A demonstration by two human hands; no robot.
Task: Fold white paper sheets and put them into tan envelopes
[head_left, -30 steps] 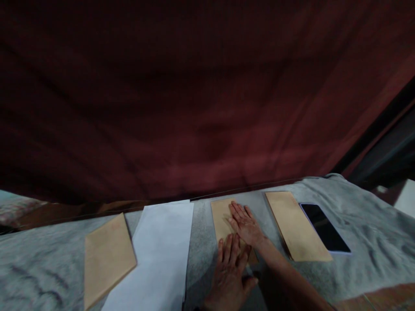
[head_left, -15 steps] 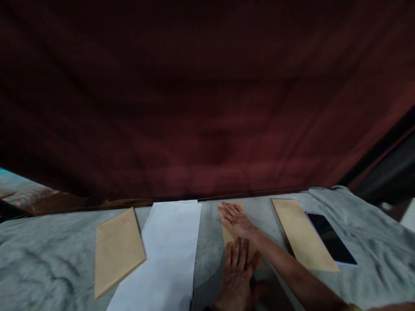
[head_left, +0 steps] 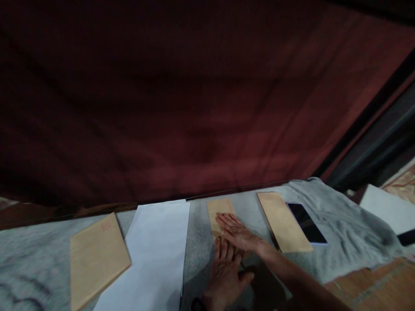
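Note:
A brown paper envelope (head_left: 219,206) lies on the grey cloth in front of me. My right hand (head_left: 236,231) presses flat on it, fingers stretched out and pointing up and left. Close below, my left hand (head_left: 225,268) rests on the envelope's near end, fingers extended and thumb out to the side. A dark band circles the left wrist. Both palms face down, and they cover much of the envelope's lower half. To the left of the hands is a stack of white paper (head_left: 155,246).
Brown envelopes (head_left: 97,255) lie at the far left, overlapping the paper's edge. More brown envelopes (head_left: 283,220) sit to the right, beside a phone (head_left: 306,222). Grey cloth (head_left: 343,224) covers the surface. A dark red curtain (head_left: 207,108) hangs behind; a white object (head_left: 387,207) is far right.
My right hand has slid down the envelope towards me, baring its top end. The left hand stays low on it, its thumb now spread wider. The view has turned right.

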